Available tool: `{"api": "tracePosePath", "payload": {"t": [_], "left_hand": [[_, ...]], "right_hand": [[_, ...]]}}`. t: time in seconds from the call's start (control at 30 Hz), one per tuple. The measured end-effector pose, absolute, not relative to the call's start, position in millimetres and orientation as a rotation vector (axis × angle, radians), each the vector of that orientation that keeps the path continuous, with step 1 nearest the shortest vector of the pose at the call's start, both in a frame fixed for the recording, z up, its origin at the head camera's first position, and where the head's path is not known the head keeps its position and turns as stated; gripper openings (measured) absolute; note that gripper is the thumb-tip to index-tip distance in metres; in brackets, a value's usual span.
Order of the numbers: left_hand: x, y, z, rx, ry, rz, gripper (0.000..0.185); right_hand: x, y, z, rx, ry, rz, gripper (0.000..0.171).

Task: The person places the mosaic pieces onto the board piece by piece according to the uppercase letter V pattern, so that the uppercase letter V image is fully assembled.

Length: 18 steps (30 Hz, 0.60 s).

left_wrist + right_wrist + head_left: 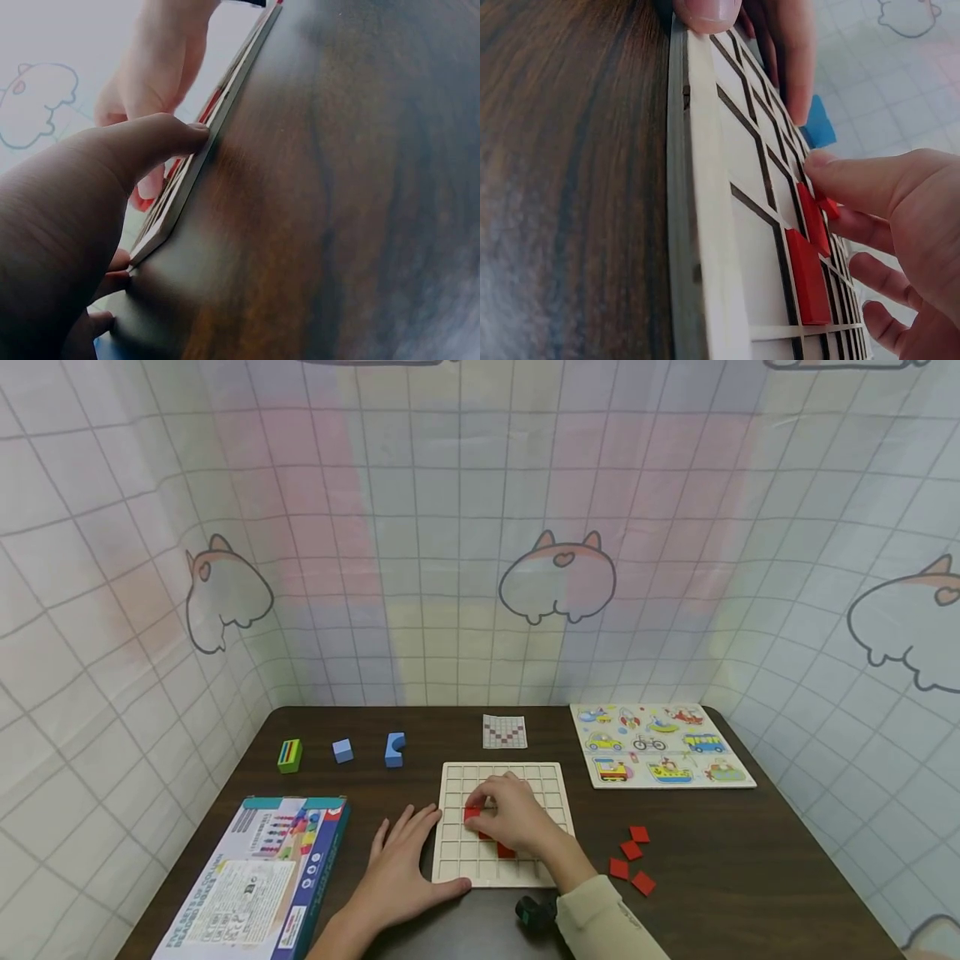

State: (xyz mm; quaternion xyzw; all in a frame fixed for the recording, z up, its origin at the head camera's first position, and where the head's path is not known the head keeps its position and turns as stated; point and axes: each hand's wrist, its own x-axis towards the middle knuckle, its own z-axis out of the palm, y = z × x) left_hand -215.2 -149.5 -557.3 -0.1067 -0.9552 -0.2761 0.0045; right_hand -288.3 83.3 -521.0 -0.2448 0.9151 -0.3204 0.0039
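Observation:
A pale wooden grid board (454,864) lies mid-table. My left hand (405,868) is spread at its near left corner, thumb on the front edge and fingertips along the left side. In the left wrist view that thumb (169,135) presses the board's edge. Over the grid, my right hand (513,810) pinches a red square tile (472,812) between thumb and fingers. From the right wrist, this tile (829,207) shows partly behind the thumb. Two red tiles sit in grid cells closer to me, the nearest tile (808,277) lying flat.
Several loose red tiles (632,850) lie right of the board. Behind it is a small patterned grid card (505,732). A picture puzzle board (660,752) stands back right. At left are a boxed set (255,877), a green block (289,756) and blue blocks (342,751).

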Motion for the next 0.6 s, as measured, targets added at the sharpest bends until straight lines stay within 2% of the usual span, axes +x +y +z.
{"api": "tracePosePath", "payload": {"t": [0.6], "left_hand": [[-214.4, -148.8, -555.6, -0.329, -2.998, -0.869, 0.122]], "right_hand": [[-294.4, 77.2, -525.3, -0.76, 2.871, -1.006, 0.017]]}}
